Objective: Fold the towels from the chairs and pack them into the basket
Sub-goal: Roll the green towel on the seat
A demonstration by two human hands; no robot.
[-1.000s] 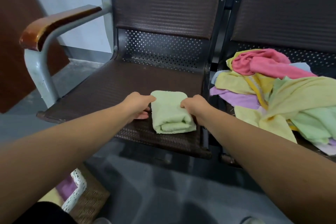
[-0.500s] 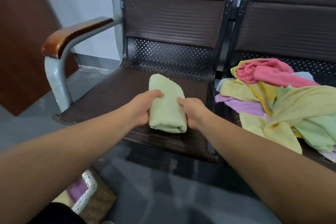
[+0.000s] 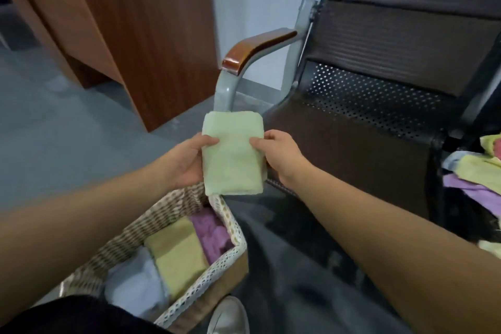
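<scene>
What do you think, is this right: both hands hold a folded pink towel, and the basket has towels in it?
Not quite: the head view shows the folded towel is light green, not pink. The left hand and right hand do hold it, and the basket has towels in it.

The folded towel (image 3: pixel 233 154) held between the left hand (image 3: pixel 187 161) and the right hand (image 3: pixel 280 157) is plain pale green. Below the left hand, the basket (image 3: pixel 162 211) is woven in a tan-and-cream check, its rim edged with white openwork lace. Inside it lie a purple towel (image 3: pixel 214 233), an olive-yellow towel (image 3: pixel 176 260) and a pale blue-white towel (image 3: pixel 135 285). Right of the right hand, the chair (image 3: pixel 352 149) is dark brown, dotted with rows of small holes towards its back. Beyond the hands, the armrest (image 3: pixel 257 46) is glossy red-brown on a grey frame (image 3: pixel 225 92). Far right, the loose towels (image 3: pixel 471 171) show yellow, lilac, light blue and pink. Beyond the left hand, the cabinet (image 3: pixel 135 22) is red-brown and the floor (image 3: pixel 54 122) grey.
</scene>
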